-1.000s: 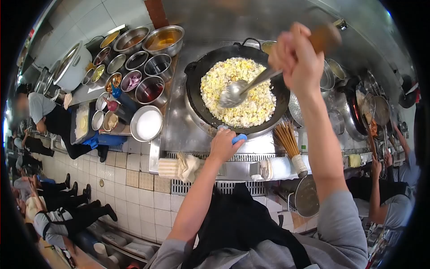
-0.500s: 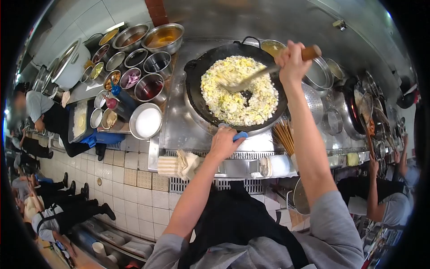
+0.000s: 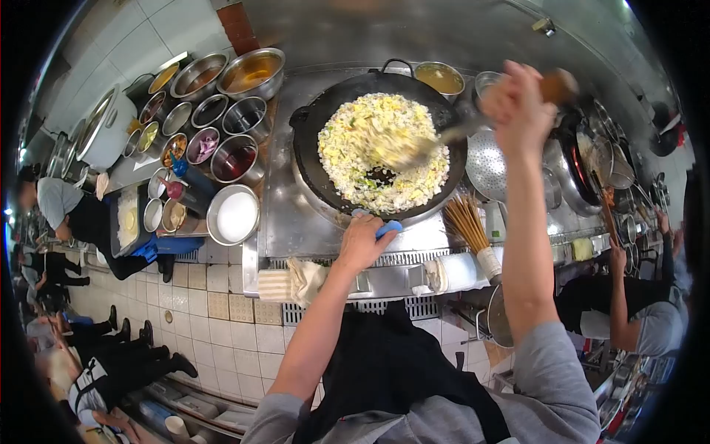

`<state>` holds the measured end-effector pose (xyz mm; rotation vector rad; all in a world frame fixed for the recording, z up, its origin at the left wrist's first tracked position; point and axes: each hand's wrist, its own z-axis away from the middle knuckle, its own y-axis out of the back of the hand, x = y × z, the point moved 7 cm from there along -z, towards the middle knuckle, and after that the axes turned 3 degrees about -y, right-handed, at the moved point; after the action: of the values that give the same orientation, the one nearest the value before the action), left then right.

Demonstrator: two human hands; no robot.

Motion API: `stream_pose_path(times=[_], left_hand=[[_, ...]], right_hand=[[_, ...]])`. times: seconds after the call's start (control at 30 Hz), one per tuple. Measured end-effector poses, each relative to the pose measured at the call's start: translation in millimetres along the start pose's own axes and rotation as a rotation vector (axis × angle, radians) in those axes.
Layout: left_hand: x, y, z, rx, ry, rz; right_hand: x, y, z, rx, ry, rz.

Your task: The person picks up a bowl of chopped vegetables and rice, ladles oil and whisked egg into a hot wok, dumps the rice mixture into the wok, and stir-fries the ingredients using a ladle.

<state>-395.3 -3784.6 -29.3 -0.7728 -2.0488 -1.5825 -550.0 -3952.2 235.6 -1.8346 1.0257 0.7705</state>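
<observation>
My right hand [image 3: 519, 107] is closed around the wooden handle of a ladle [image 3: 419, 152], whose blurred bowl is down in the rice. Fried rice with yellow egg bits [image 3: 347, 137] fills the middle of a black wok [image 3: 307, 159] on the steel stove. At the wok's near rim, my left hand [image 3: 362, 243] grips a blue cloth [image 3: 388, 228], fingers pressed together over it. A dark patch of bare wok shows within the rice, just below the ladle.
Metal bowls of ingredients [image 3: 248, 74] and a bowl of white grains [image 3: 234, 214] stand left. A bamboo brush [image 3: 471, 228] and a perforated strainer [image 3: 487, 166] lie right. Co-workers are at the far left and at the right [image 3: 658, 325].
My right hand has swung left, then back to the right, with the ladle, and the rice has been shifted about, exposing some wok. My left hand keeps its hold at the rim.
</observation>
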Motion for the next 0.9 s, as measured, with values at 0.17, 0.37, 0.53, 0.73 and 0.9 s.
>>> stream_pose_path(times=[0.17, 0.37, 0.53, 0.73, 0.9], left_hand=[[-8.1, -6.1, -1.6, -0.024, 0.022, 0.046], [43.6, 15.5, 19.9, 0.014, 0.075, -0.042], [129.5, 77.3, 56.9, 0.113, -0.058, -0.091], [78.4, 10.8, 67.3, 0.144, -0.046, -0.115], [126.9, 40.1, 120.0, 0.121, -0.095, -0.054]], right_hand=[[53.5, 26.7, 24.1, 0.099, 0.036, -0.111], [57.9, 88.5, 3.3, 0.326, -0.275, -0.215], [4.3, 96.9, -26.2, 0.354, -0.337, -0.107], [20.0, 46.6, -24.5, 0.452, -0.12, -0.101], [-28.2, 59.4, -53.0, 0.359, -0.133, -0.207]])
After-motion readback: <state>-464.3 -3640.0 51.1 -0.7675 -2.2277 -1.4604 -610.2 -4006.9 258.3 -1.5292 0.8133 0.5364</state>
